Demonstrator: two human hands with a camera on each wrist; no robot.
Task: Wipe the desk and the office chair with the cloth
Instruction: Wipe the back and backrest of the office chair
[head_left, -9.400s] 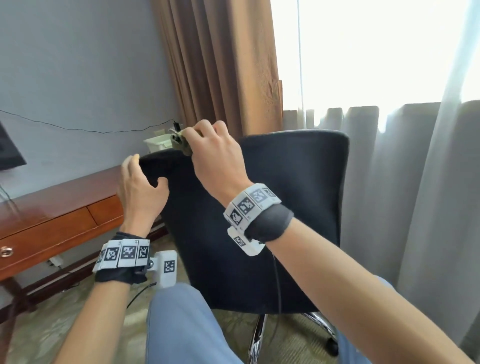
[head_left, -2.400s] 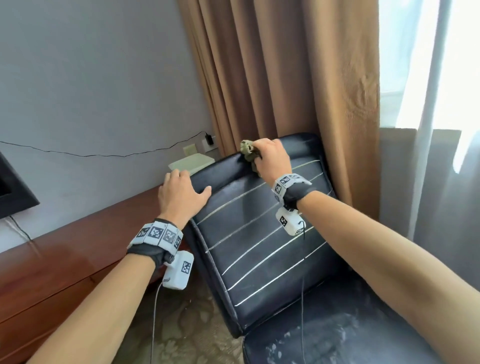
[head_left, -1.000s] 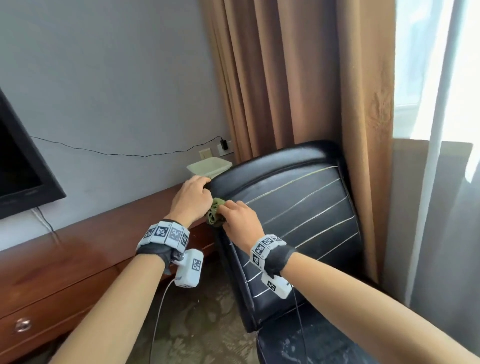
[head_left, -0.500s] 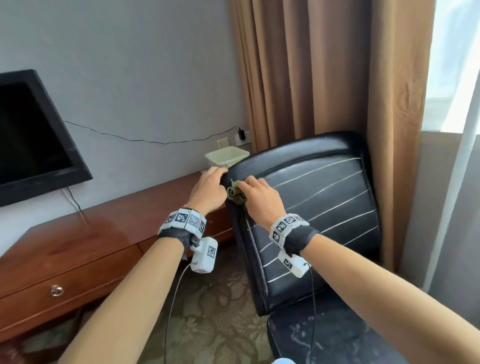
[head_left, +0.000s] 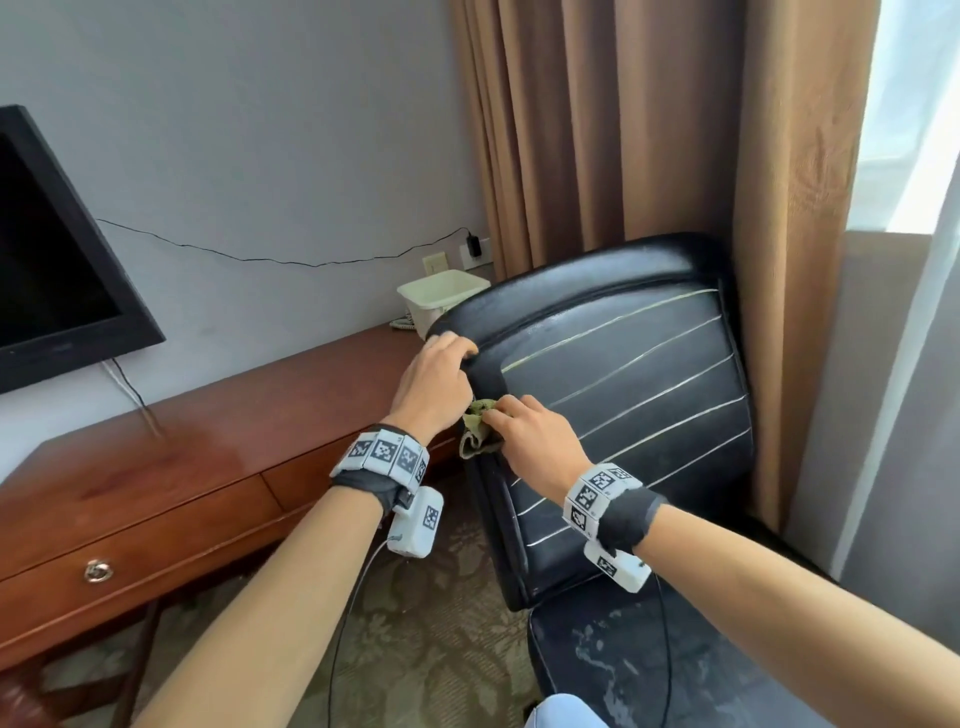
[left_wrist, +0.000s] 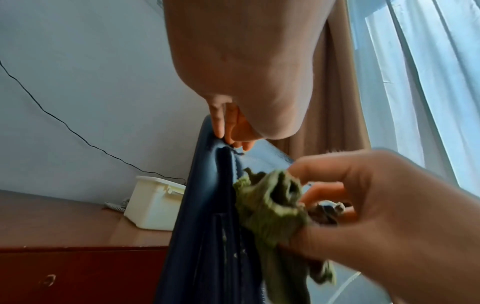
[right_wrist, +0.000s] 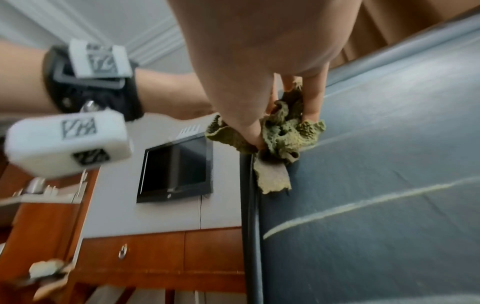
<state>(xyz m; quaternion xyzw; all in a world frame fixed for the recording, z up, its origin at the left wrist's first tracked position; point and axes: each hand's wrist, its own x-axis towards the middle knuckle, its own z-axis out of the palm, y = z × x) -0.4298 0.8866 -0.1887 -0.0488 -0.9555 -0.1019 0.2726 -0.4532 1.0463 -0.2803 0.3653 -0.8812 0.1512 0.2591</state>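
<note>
A black leather office chair (head_left: 623, 405) stands with its backrest facing me, beside the brown wooden desk (head_left: 171, 467). My left hand (head_left: 436, 384) grips the backrest's upper left corner, fingers curled over the edge (left_wrist: 226, 131). My right hand (head_left: 530, 436) holds a crumpled green cloth (head_left: 475, 431) against the backrest's left edge, just below the left hand. In the right wrist view the cloth (right_wrist: 280, 133) is bunched between thumb and fingers on the leather (right_wrist: 376, 164). In the left wrist view the cloth (left_wrist: 270, 207) hangs from my right hand (left_wrist: 376, 205).
A white plastic box (head_left: 441, 296) sits on the desk's far end by the wall sockets. A black TV (head_left: 47, 260) hangs on the wall at left. Brown curtains (head_left: 649, 130) hang right behind the chair. The chair seat (head_left: 649, 660) shows pale smears. Patterned carpet lies below.
Over the last second my right hand has slid the cloth down the backrest's left edge, while my left hand kept its grip on the top corner. Earlier the cloth was up on the top edge.
</note>
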